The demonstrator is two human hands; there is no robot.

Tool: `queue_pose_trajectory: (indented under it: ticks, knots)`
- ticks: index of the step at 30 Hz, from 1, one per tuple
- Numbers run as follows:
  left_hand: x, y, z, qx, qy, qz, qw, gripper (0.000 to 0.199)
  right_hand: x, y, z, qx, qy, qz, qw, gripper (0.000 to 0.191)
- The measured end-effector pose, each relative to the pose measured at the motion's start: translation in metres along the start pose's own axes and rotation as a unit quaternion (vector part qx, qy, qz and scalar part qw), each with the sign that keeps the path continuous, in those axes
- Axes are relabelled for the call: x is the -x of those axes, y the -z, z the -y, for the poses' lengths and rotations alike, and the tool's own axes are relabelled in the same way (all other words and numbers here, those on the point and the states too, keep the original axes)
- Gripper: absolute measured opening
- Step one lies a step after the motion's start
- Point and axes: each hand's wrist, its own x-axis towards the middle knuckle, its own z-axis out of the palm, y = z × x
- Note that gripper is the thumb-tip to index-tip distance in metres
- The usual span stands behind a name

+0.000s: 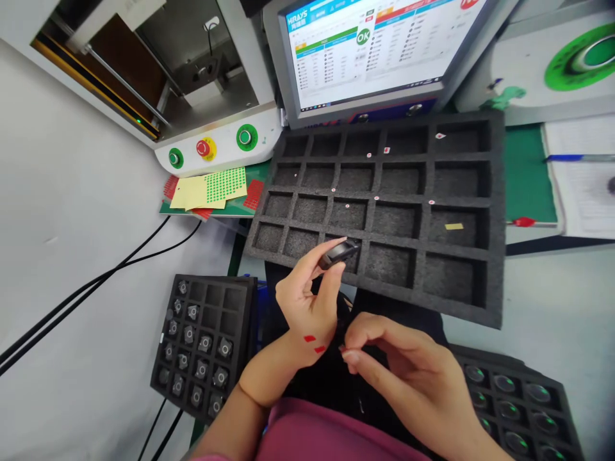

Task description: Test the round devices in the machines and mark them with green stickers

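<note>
My left hand [312, 294] is closed in a pinch on a small black rounded part [339, 253], held on edge over the front row of the large black foam tray [384, 246]. Two red stickers [314, 344] are stuck to the skin near my left wrist. Close beside that wrist, the thumb and forefinger of my right hand [403, 368] are pressed together on a tiny reddish piece [342, 349] that looks like a red sticker. The part's underside is hidden by my fingers.
Behind the tray stand a monitor [375, 51] and a machine with push buttons [205, 148]. Sticker sheets [225, 186] lie at left. A foam tray of round-centred parts [205, 344] is lower left; another with clear round pieces [509, 410] is lower right. Cables [120, 266] cross the left side.
</note>
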Motion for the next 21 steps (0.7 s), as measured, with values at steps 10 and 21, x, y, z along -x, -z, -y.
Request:
queue_pose_trajectory:
  ticks: [10,21]
  knots:
    - [0.002,0.002,-0.007,-0.031,-0.052,0.062,0.996,0.033,-0.004,-0.004,-0.007,-0.096,-0.111,-0.014,0.989,0.017]
    - [0.001,-0.028,-0.007,0.036,0.051,0.059,0.996,0.019,-0.001,0.009,-0.011,-0.188,-0.11,-0.078,0.973,0.027]
